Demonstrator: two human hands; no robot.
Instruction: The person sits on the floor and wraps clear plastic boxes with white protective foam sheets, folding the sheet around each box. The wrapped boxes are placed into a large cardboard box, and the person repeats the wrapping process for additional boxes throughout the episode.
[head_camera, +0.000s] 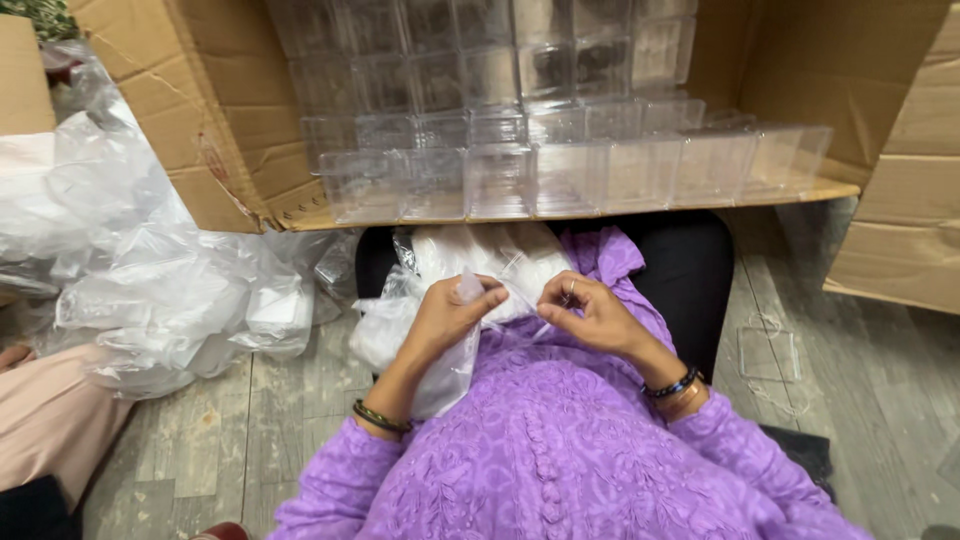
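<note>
Head view, looking down at a lap in a purple embroidered tunic (560, 450). Left hand (450, 315) at frame centre, fingers pinched on the top edge of a thin clear plastic bag (445, 375) that hangs down over the lap. Right hand (590, 315) just beside it, centre-right, fingers curled and pinching a small bit of clear film; exact piece too small to tell. Both hands sit over a bundle of white plastic-wrapped items (480, 255) resting on the knees. Upper centre: open brown cardboard box (215, 120) lying on its side, filled with rows of clear square plastic containers (560, 170). Left of frame: heap of crumpled clear plastic bags (150, 270) on the grey wood-plank floor (250, 430). Lower left: another person's leg in pink cloth (50, 410).
</note>
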